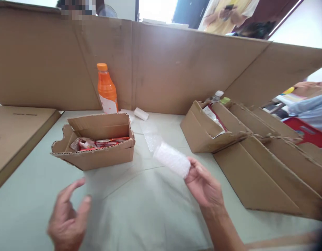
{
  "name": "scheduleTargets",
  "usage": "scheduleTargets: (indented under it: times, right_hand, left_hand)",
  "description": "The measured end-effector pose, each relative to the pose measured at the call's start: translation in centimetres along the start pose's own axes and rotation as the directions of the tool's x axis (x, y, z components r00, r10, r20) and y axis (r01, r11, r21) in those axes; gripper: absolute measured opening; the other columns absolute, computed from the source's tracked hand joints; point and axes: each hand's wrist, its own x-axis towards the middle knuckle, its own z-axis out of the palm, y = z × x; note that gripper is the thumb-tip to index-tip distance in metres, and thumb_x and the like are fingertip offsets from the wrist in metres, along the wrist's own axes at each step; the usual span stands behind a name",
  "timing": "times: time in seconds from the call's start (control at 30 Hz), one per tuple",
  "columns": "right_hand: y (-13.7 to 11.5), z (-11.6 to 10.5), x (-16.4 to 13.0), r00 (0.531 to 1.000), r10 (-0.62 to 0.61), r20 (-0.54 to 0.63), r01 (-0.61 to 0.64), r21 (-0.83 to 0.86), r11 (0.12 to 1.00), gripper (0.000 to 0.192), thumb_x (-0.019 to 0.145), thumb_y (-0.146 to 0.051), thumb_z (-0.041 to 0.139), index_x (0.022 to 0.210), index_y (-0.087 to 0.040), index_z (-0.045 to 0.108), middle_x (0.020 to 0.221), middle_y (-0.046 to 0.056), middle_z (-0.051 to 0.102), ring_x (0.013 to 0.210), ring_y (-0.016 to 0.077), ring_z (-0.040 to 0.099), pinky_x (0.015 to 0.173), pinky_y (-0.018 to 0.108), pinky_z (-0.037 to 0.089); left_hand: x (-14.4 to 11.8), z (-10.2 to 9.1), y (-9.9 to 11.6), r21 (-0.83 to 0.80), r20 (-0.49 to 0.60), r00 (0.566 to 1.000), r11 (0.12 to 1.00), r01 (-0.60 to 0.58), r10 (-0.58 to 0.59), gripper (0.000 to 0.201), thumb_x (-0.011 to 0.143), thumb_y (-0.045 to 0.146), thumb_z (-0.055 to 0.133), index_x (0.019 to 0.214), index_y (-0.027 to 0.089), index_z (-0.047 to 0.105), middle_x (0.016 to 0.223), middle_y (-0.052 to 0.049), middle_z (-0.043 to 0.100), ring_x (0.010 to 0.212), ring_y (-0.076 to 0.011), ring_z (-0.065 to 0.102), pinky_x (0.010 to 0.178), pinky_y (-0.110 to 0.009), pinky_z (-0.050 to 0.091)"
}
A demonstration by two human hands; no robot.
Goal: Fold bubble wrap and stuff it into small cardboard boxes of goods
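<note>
Right hand [204,186] grips a bubble-wrap roll [172,159]; left hand [68,219] hovers empty, fingers loosely spread.

I see the roll as one white, dimpled cylinder of translucent plastic, pinched at its near end between thumb and fingers and held just above the pale table [150,209], between two cardboard boxes. One small open box [94,143], corrugated with torn edges, holds red-and-white packets. One larger open box [213,127] holds a capped bottle. One orange bottle [107,89] stands upright against the cardboard wall [176,66]. A flat bubble-wrap strip [152,137] lies beyond the roll.
</note>
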Motion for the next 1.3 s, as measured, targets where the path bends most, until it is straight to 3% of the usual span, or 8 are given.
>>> scheduleTargets:
  times: [0.17,0.33,0.47,0.6,0.8,0.93,1.03,1.3]
  right_hand:
    - [3.4,2.3,-4.7,0.964,0.209,0.162,-0.240,0.203,0.949,0.033,0.079,-0.046,0.072,0.103,-0.024,0.075,0.088,0.007,0.070,0.068,0.0179,0.061,0.053,0.028,0.048]
    - [6.0,1.8,-5.4,0.965,0.258,0.052,-0.263,0.267,0.927,0.041,0.079,-0.042,0.072,0.116,-0.024,0.071,0.123,0.012,0.069,0.108,0.0256,0.067,0.073,0.032,0.056]
    - [6.3,0.0,-7.2,0.974,0.192,-0.117,-0.194,-0.006,0.981,0.037,0.080,-0.037,0.077,0.116,-0.028,0.072,0.137,0.009,0.065,0.118,0.0291,0.066,0.081,0.035,0.056]
    - [5.8,0.9,-8.3,0.974,0.187,0.125,-0.129,-0.370,0.920,0.026,0.090,-0.042,0.069,0.108,-0.025,0.076,0.119,0.010,0.073,0.101,0.0251,0.071,0.082,0.037,0.056]
    - [7.3,4.4,-2.6,0.713,0.393,0.580,0.166,-0.685,0.710,0.031,0.090,-0.037,0.066,0.117,-0.023,0.072,0.113,0.007,0.076,0.099,0.0241,0.072,0.090,0.041,0.057]
    - [7.6,4.0,2.4,0.881,0.055,0.469,0.408,-0.815,0.411,0.034,0.089,-0.027,0.064,0.121,-0.023,0.071,0.142,0.012,0.062,0.134,0.0307,0.056,0.113,0.052,0.043]
    - [7.4,3.0,2.8,0.868,-0.209,0.451,0.491,-0.841,0.225,0.034,0.093,-0.025,0.058,0.125,-0.025,0.068,0.151,0.010,0.054,0.145,0.0292,0.045,0.119,0.055,0.036]
    - [8.4,0.9,1.7,0.829,-0.022,0.559,0.557,-0.822,0.119,0.029,0.093,-0.021,0.056,0.118,-0.023,0.072,0.132,0.010,0.070,0.135,0.0316,0.055,0.109,0.055,0.043]
  left_hand:
    - [-3.6,4.2,2.2,-0.248,0.502,0.858,0.931,0.268,-0.113,0.091,0.078,0.050,0.076,0.156,0.029,0.035,0.151,-0.014,0.053,0.138,-0.0368,0.051,0.112,-0.050,0.044]
    - [-4.5,5.9,3.5,-0.090,0.686,0.605,0.778,0.621,-0.404,0.094,0.085,0.060,0.065,0.159,0.019,0.024,0.097,-0.009,0.074,0.084,-0.0238,0.071,0.079,-0.035,0.056]
    - [-4.4,4.9,3.5,-0.071,0.643,0.629,0.784,0.617,-0.437,0.092,0.083,0.055,0.067,0.156,0.016,0.029,0.081,-0.002,0.069,0.073,-0.0179,0.062,0.071,-0.030,0.050]
    - [-4.9,3.6,3.2,-0.034,0.641,0.630,0.803,0.595,-0.440,0.070,0.081,0.048,0.068,0.140,0.013,0.054,0.080,-0.001,0.065,0.067,-0.0148,0.054,0.067,-0.027,0.045]
    - [-6.1,2.4,3.0,0.085,0.689,0.561,0.821,0.565,-0.458,0.043,0.080,0.045,0.064,0.109,0.014,0.069,0.063,0.004,0.050,0.058,-0.0122,0.043,0.056,-0.024,0.034]
    - [-6.4,1.8,2.9,0.103,0.675,0.547,0.797,0.595,-0.496,0.039,0.079,0.044,0.064,0.104,0.014,0.069,0.060,0.005,0.046,0.056,-0.0117,0.041,0.054,-0.024,0.032]
    - [-6.3,1.6,3.2,0.091,0.679,0.512,0.753,0.652,-0.526,0.046,0.076,0.046,0.065,0.109,0.015,0.068,0.064,0.004,0.051,0.059,-0.0134,0.047,0.057,-0.025,0.039]
    - [-6.6,1.8,2.9,0.143,0.738,0.397,0.701,0.698,-0.546,0.057,0.074,0.050,0.067,0.118,0.013,0.067,0.069,0.003,0.053,0.063,-0.0146,0.052,0.061,-0.028,0.051]
